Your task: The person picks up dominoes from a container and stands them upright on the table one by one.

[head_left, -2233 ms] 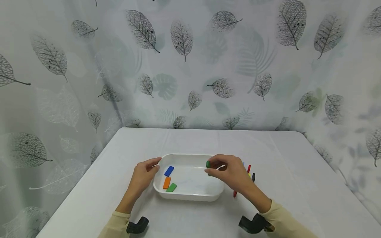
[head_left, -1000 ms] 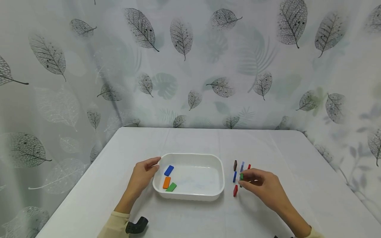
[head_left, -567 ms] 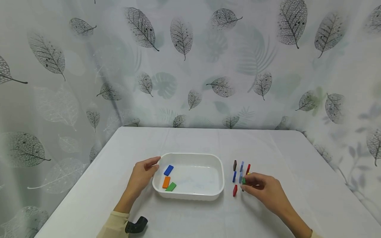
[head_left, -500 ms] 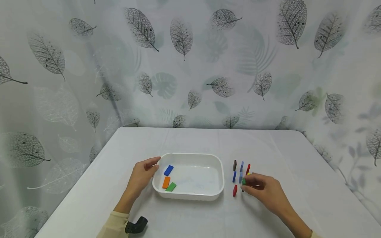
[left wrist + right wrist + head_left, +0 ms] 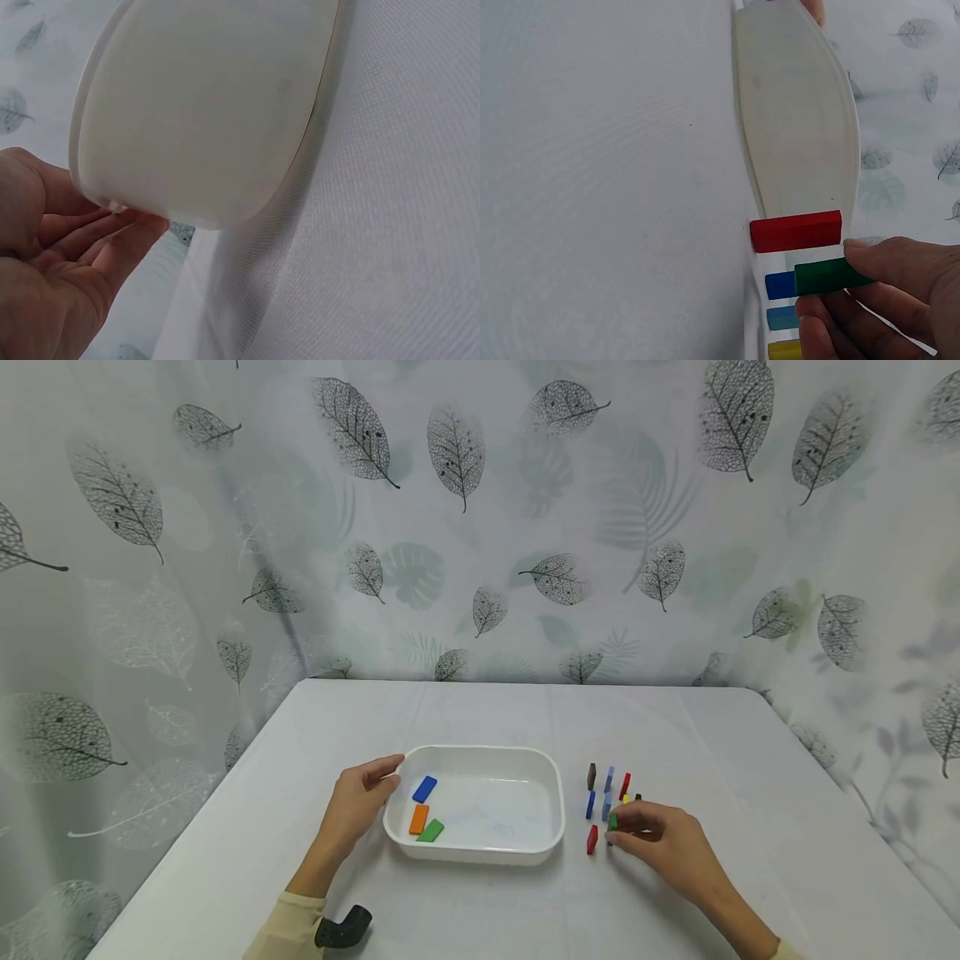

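- We see the left hand (image 5: 362, 799) grip the tray's (image 5: 480, 854) far-left corner
- The right hand (image 5: 666, 842) pinches a green block (image 5: 819, 277), nearer the tabletop's (image 5: 675, 735) right edge

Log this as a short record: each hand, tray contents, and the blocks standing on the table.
Left hand: touching the white tray at its left end
Right hand: pinching a dark green block
Tray contents: blue block, orange block, bright green block
Standing, right of tray: near red block, far red block, dark blue block, dark brown block, two light blue blocks
Partly hidden by right hand: yellow block, dark block
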{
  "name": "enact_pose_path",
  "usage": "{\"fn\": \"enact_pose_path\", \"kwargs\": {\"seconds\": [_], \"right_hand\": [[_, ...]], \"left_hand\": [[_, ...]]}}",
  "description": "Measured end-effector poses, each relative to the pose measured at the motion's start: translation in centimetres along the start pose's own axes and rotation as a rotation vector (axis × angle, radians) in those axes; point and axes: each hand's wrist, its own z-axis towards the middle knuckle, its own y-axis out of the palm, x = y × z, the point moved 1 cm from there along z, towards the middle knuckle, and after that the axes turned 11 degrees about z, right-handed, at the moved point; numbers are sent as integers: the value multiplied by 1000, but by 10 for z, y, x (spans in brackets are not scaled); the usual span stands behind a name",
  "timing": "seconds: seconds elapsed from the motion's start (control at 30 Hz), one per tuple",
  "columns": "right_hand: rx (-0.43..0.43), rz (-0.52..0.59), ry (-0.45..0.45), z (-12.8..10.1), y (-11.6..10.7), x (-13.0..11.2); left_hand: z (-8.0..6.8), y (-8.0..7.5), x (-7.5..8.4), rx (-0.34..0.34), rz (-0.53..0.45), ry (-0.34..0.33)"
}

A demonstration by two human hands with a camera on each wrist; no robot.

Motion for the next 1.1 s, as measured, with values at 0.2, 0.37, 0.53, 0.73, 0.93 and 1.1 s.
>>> {"fn": "enact_pose_path", "kwargs": {"seconds": [0.2,0.37,0.53,0.73,0.93,1.1], "right_hand": [[-9,-2,18,1,1,6],[-15,-5,25,1,2,7],[-20,0,31,1,2,8],[-25,-1,32,1,2,10],[-28,-9,36,2,4,12],[-23,-2,28,3,6,14]], "left_hand": [[0,1,-1,-4,1,-10],[1,2,-1,-8,-3,-17],[1,2,-1,-7,-9,-4],[2,1,-1,-6,-20,28],[2,0,-1,-7,-16,30],[1,-1,-1,-6,-10,17]]}}
